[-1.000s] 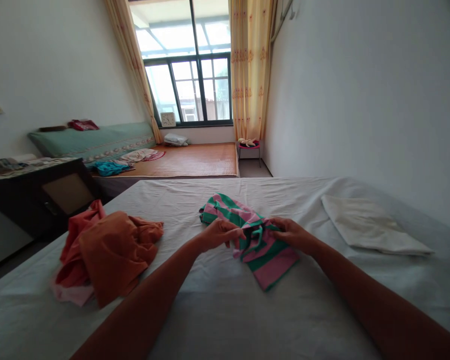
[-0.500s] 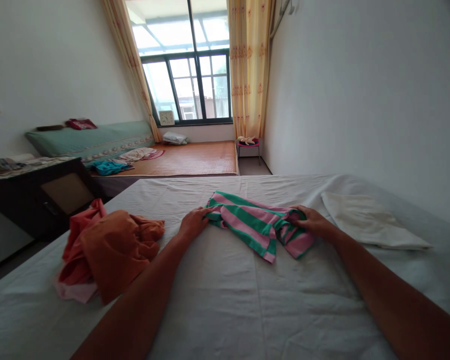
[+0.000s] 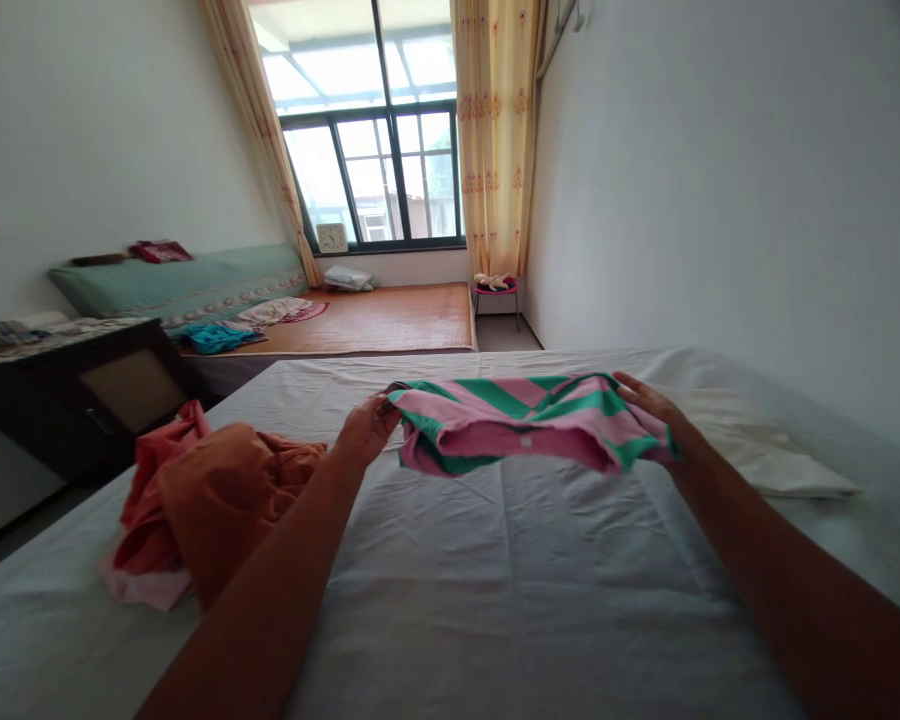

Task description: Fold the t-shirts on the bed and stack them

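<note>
A pink-and-green striped shirt is stretched between my two hands, raised off the white sheet. Its pink inside shows through an opening on the side nearest me. My left hand is closed on the shirt's left end. On the other end, my right hand grips the cloth, with its fingers partly hidden by the fabric. A heap of orange and red clothes lies left of my left forearm. Beyond my right wrist, a folded white cloth rests flat.
Past the sheet's far edge stands a low bed with a brown mat, with a blue garment on it. A dark cabinet stands at left. A small stool sits by the curtain. A white wall runs along the right.
Both hands have lifted the striped shirt from the sheet and spread it wider. It was lying bunched; now its opening faces me.
</note>
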Motion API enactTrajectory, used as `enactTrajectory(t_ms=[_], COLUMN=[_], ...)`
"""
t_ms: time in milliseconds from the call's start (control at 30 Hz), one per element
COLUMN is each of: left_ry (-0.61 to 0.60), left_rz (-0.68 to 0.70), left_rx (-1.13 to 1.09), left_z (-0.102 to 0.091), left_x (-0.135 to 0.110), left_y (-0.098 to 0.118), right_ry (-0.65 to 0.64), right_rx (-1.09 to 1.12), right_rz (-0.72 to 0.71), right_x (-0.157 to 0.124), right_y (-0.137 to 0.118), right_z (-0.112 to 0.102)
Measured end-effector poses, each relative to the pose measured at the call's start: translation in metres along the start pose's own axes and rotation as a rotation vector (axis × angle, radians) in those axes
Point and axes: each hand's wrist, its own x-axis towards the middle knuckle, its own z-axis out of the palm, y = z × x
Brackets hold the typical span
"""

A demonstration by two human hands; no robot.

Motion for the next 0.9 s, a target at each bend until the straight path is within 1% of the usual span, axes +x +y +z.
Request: enactTrajectory(t_ms=[67, 133, 167, 200, 267, 333, 367, 400, 433, 467, 500, 533, 567, 600, 633, 700, 733, 767, 833, 867, 900], left_ry=[0.069, 0.104, 0.095, 0.058, -0.086, -0.247, -0.306, -0.34, -0.345, -0.33, -0.311, -0.306, -0.318, -0.343, -0.374, -0.439, -0.479, -0.524, -0.606, -0.613, -0.581], left_rz=[0.034, 0.099, 0.139, 0.179, 0.255, 0.311, 0.336, 0.36, 0.383, 0.403, 0.418, 0.423, 0.414, 0.392, 0.358, 0.257, 0.184, 0.101, -0.064, -0.122, -0.148], left_rx=[0.161, 0.324, 0.387, 0.442, 0.575, 0.808, 0.952, 1.095, 1.221, 1.315, 1.363, 1.359, 1.299, 1.184, 1.023, 0.676, 0.551, 0.481, 0.498, 0.554, 0.625], left_z=[-0.007, -0.013, -0.014, -0.014, -0.007, 0.005, 0.01, 0.016, 0.02, 0.023, 0.025, 0.025, 0.023, 0.02, 0.015, 0.001, -0.006, -0.014, -0.025, -0.028, -0.029], left_x=[0.001, 0.001, 0.0, -0.001, -0.006, -0.013, -0.016, -0.019, -0.022, -0.024, -0.025, -0.024, -0.023, -0.021, -0.019, -0.015, -0.015, -0.015, -0.017, -0.018, -0.019], left_y=[-0.01, -0.016, -0.017, -0.019, -0.023, -0.031, -0.036, -0.041, -0.044, -0.047, -0.048, -0.046, -0.043, -0.038, -0.031, -0.017, -0.01, -0.004, 0.003, 0.003, 0.002], right_ry=[0.086, 0.177, 0.195, 0.189, 0.112, 0.017, -0.023, -0.059, -0.091, -0.12, -0.141, -0.15, -0.147, -0.136, -0.122, -0.1, -0.092, -0.082, -0.061, -0.052, -0.046], right_rx=[-0.078, -0.177, -0.227, -0.276, -0.412, -0.606, -0.704, -0.79, -0.858, -0.908, -0.944, -0.969, -0.981, -0.982, -0.973, -0.941, -0.925, -0.913, -0.896, -0.891, -0.885], right_rz=[-0.05, -0.14, -0.18, -0.218, -0.293, -0.393, -0.453, -0.514, -0.565, -0.601, -0.62, -0.629, -0.634, -0.64, -0.649, -0.665, -0.667, -0.663, -0.643, -0.633, -0.628], right_x=[0.011, 0.016, 0.017, 0.016, 0.011, 0.004, -0.001, -0.005, -0.008, -0.011, -0.014, -0.015, -0.016, -0.016, -0.016, -0.014, -0.013, -0.012, -0.011, -0.011, -0.011], right_y=[0.016, 0.027, 0.03, 0.031, 0.03, 0.031, 0.033, 0.036, 0.039, 0.041, 0.043, 0.045, 0.046, 0.047, 0.047, 0.048, 0.048, 0.049, 0.05, 0.05, 0.05], right_z=[-0.001, 0.001, 0.005, 0.011, 0.028, 0.049, 0.059, 0.068, 0.074, 0.079, 0.082, 0.082, 0.082, 0.08, 0.077, 0.072, 0.069, 0.068, 0.067, 0.067, 0.068])
